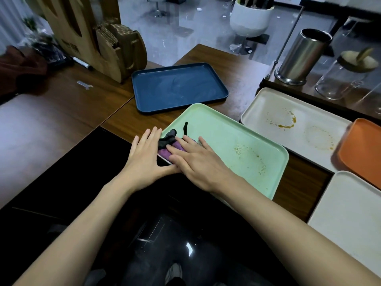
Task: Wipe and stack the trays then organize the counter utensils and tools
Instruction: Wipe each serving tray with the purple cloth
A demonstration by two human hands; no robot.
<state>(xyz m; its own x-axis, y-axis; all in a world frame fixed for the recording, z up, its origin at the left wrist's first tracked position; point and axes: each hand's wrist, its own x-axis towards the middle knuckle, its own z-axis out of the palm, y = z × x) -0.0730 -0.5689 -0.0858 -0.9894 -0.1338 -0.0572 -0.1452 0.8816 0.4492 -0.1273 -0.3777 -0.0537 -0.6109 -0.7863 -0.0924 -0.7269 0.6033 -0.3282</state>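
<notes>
Both hands lie flat with straight fingers at the near left corner of the green tray (226, 129). The right hand (198, 159) presses down on one purple and black cloth (168, 142). The left hand (144, 155) lies just beside it, fingers spread, its fingertips touching the cloth's edge at the tray's rim.

I count five trays on the worktop (68, 112). The green tray holds the cloth and a ring of brown specks toward its right end. Beyond the green tray sits one blue tray (179, 87) with nothing in it. Right of the green tray lies a beige tray (268, 108) marked with two orange-brown ring stains. An orange tray (362, 149), blurred, overlaps the beige tray's right end, and one white tray (350, 213) sits nearer, also right of the green one.

Beyond the beige tray stands one steel canister (303, 56); its inside is too dark to tell what it holds. Beside it is one lidded glass jar (346, 79), which looks clear. Far left of the green tray, a wooden holder (92, 38) carries a stack of brown card pieces, with one marker (82, 63) and one small wrench (85, 85) near it.
</notes>
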